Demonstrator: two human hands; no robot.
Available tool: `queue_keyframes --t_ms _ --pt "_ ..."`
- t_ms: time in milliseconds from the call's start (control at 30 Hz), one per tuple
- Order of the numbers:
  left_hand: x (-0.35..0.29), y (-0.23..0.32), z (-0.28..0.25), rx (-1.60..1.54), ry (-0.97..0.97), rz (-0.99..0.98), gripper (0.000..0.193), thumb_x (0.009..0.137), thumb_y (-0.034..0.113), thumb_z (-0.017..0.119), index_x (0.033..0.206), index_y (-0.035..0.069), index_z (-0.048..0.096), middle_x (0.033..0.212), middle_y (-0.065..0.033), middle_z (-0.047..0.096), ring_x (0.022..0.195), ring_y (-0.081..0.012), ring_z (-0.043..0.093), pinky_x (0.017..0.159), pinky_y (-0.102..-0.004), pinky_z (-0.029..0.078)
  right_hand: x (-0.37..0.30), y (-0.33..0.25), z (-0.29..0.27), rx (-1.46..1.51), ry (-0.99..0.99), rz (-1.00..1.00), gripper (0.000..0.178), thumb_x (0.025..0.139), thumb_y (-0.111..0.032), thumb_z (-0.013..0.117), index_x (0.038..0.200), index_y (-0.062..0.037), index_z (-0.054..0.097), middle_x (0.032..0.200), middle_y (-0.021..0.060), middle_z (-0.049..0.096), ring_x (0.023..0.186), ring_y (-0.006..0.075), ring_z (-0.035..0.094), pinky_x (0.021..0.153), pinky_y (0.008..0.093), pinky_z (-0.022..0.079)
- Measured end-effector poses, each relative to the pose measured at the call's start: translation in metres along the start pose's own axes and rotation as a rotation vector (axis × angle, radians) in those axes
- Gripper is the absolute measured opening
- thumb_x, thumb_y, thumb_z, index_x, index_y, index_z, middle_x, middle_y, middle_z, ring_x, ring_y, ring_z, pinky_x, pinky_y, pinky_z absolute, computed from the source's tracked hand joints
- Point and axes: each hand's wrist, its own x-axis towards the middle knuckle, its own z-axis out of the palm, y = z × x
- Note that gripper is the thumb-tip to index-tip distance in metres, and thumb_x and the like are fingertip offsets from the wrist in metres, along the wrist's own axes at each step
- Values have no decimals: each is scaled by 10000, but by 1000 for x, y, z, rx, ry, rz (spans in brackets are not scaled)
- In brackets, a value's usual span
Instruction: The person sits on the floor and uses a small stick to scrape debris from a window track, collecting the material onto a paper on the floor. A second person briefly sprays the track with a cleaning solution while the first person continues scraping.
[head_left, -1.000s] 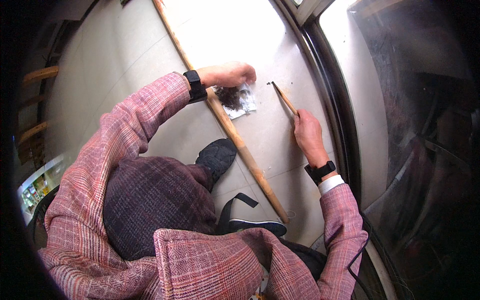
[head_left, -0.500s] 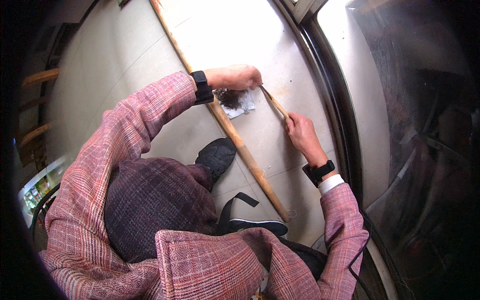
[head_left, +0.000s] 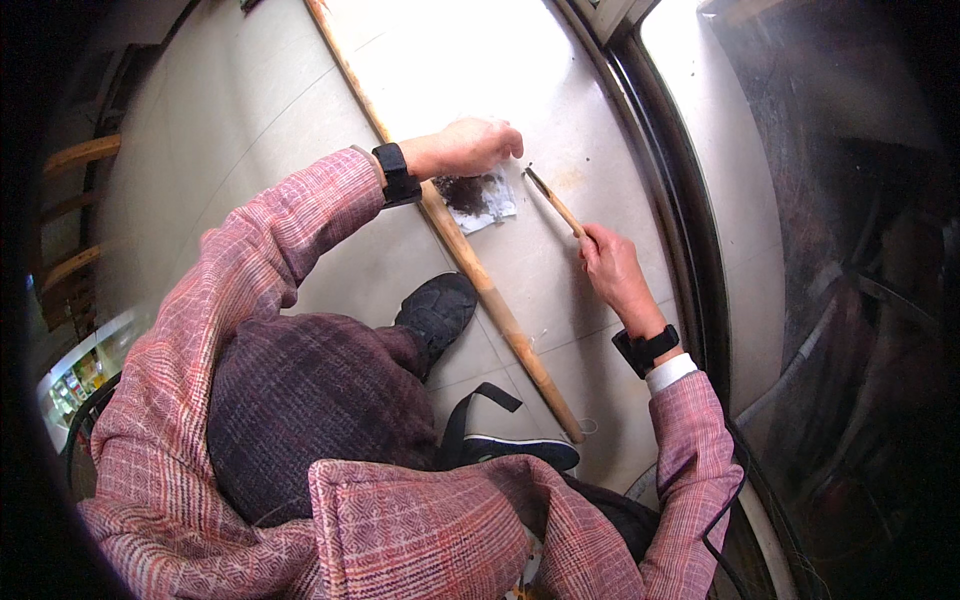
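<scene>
My right hand (head_left: 615, 275) is closed round the lower end of a thin wooden stick-like tool (head_left: 554, 203) with a dark, narrow tip. The tool slants up and left, its tip above the pale tiled floor. My left hand (head_left: 473, 147) hovers a short way left of that tip, not touching it. Its fingers are curled together; whatever they may pinch is too small to make out. Below the left hand lies a white sheet (head_left: 500, 205) bearing a heap of dark brown crumbly matter (head_left: 465, 196). The left wrist and hand partly cover the sheet.
A long wooden pole (head_left: 500, 317) crosses the floor diagonally, passing under my left forearm. My dark shoe (head_left: 437, 318) stands left of it, and a black strap (head_left: 480, 405) is near the other shoe. A dark metal door track (head_left: 680, 205) and glass panel (head_left: 850, 250) border the right.
My left fingers have moved up and slightly left, away from the tool's tip. The right hand and tool have shifted slightly right.
</scene>
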Motion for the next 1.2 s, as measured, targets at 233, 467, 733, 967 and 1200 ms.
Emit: queue_keyframes --t_ms 233,467,733,967,1200 --pt "-1 -7 -2 5 -17 -101 198 860 24 520 996 70 657 912 -99 659 848 -268 655 780 -362 525 -7 -6 5 -30 -43 -138 159 942 -112 529 942 28 606 830 243 595 755 393 600 684 439 477" --pt "-9 -8 2 37 -4 -49 144 883 70 560 990 70 656 916 -119 652 838 -284 653 769 -369 524 -14 8 17 -235 -82 -185 149 923 -121 559 939 17 615 853 226 616 822 395 609 740 462 489" --pt "-15 -1 2 66 45 59 73 875 94 596 919 62 645 920 -139 640 832 -323 644 743 -401 520 -23 14 8 -283 -24 -165 126 892 -110 601 964 -7 614 915 183 629 875 369 612 790 455 501" --pt "-39 14 0 237 67 96 76 817 82 621 880 103 658 879 -93 621 870 -274 605 777 -397 484 -27 15 6 -333 -63 -191 128 874 -98 617 977 -22 618 896 169 616 850 361 615 763 442 508" --pt "-83 54 21 358 -139 140 164 745 121 680 909 129 670 860 -48 577 900 -233 565 805 -393 419 -28 20 7 -328 -29 -208 142 900 -103 596 1006 -12 618 905 177 619 840 362 617 756 432 505"
